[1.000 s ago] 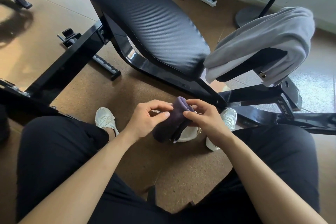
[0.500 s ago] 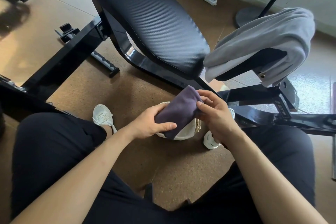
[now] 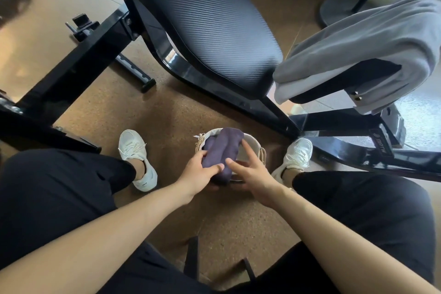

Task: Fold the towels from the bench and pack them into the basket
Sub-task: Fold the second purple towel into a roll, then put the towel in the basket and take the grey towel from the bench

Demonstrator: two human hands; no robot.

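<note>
Since half a second ago the dark purple folded towel [image 3: 223, 150] has gone down from the air, where both hands held it, into the small round basket [image 3: 253, 143] of pale woven straw with a cream cloth lining, which stands on the floor between two white shoes [image 3: 137, 157]. The towel is a soft, thick bundle. Its long axis runs away from the person toward the black padded bench [image 3: 202, 19], and the far end lies at the far rim, turned a little to the right. The left hand [image 3: 199, 172] grips its near left part, thumb laid on top and fingers curled around the side. The right hand [image 3: 250, 173] is beside it, fingers straight and spread over the right rim; whether its thumb touches the cloth I cannot tell. Both hands hide the near part of the basket. A light grey towel [image 3: 370, 43] of fleecy cloth hangs over the bench's end pad on the right. The seat has a fine ribbed surface, and the frame is glossy black metal.
</note>
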